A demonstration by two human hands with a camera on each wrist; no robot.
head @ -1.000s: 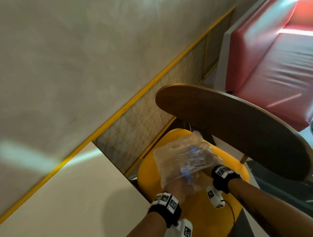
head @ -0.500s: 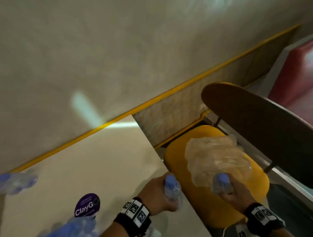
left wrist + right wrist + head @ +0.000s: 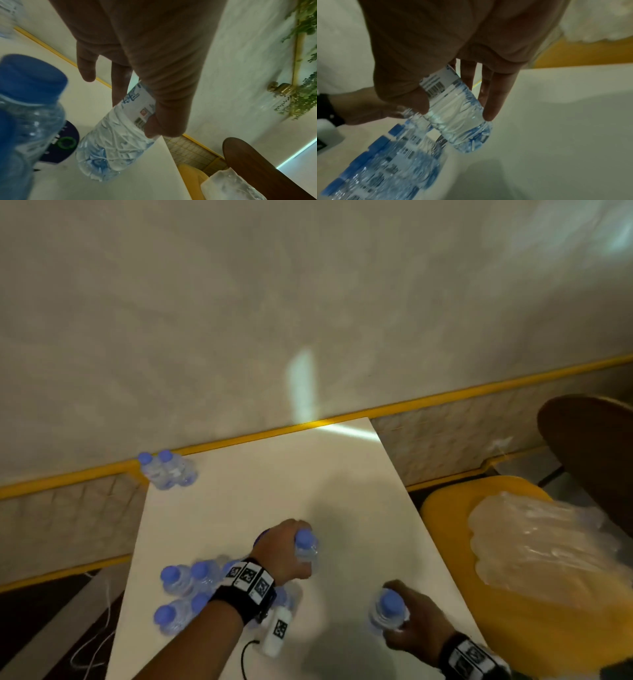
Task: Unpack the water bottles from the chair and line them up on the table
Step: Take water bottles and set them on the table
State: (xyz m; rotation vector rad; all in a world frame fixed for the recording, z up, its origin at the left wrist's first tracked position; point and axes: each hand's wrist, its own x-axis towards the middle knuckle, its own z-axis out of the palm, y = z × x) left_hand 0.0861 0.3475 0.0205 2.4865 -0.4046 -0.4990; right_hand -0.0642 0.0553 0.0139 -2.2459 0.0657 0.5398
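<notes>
Head view: two bottles are held over the white table (image 3: pixel 342 481), one per hand.
Left hand (image 3: pixel 284 553): curled round one bottle (image 3: pixel 306 546), blue cap up.
Right hand (image 3: pixel 416 619): curled round second bottle (image 3: pixel 388 611).
Far corner: two bottles (image 3: pixel 166 470) stand touching.
Near-left cluster (image 3: pixel 185 594): at least five caps are counted; blurred.
Chair (image 3: pixel 445 515): one crumpled plastic wrap (image 3: pixel 537 549) is seen on yellow seat.

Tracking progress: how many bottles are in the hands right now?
2: one bottle in the left hand, another in the right hand, both over the table.
</notes>
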